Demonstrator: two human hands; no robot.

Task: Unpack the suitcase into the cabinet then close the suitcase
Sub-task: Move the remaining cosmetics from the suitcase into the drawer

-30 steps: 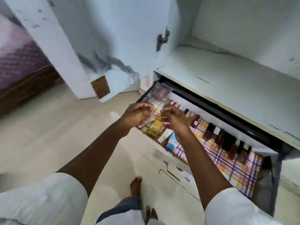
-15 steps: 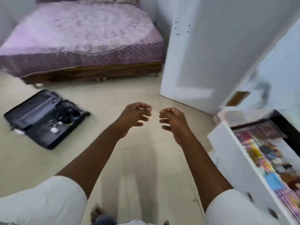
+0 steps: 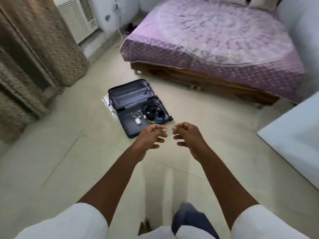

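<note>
**Empty hands held out over the floor**

We hold our left hand and right hand out in front, fingers loosely curled, grasping nothing. Just beyond them the suitcase lies open on the floor, cables inside, near the bed.

I see a pale tiled floor throughout. At two o'clock stands a wooden bed under a purple patterned cover. Brown curtains hang at ten o'clock, with a white air cooler at eleven o'clock.
</note>
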